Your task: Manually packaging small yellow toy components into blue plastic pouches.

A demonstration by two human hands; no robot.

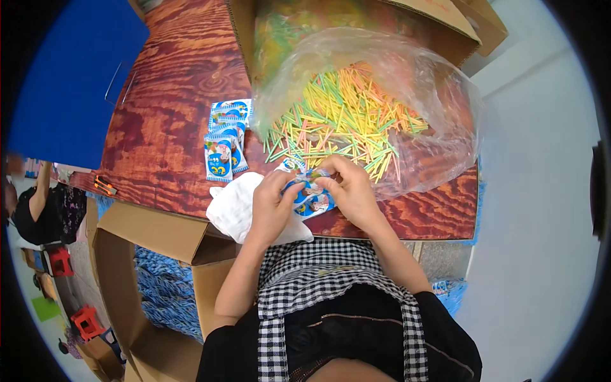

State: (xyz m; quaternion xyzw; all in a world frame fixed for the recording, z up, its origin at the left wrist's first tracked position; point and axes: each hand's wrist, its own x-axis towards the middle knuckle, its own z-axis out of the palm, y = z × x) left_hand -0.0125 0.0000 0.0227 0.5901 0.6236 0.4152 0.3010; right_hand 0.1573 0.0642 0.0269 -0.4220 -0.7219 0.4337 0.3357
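Note:
Close together at the near edge of the table, both my hands are closed on a small blue-and-white packet (310,175). My left hand (270,207) pinches one side, and my right hand (353,194) pinches the other with thumb and forefinger. More packets of the same kind (315,205) lie just beneath the fingers. A bunched white cloth (234,207) rests by my left hand, partly under it. Beyond my hands, a heap of thin pastel sticks (356,114) spills out on a clear plastic bag (445,105). Several overlapping packets (220,156) lie on the left.
An open cardboard box (153,226) with blue packaging inside stands below the table at left. Another carton (439,28) is behind the bag. A blue panel (70,83) borders the far left, near an orange cutter (105,185). Another person (48,210) is beyond, near red stools (87,321).

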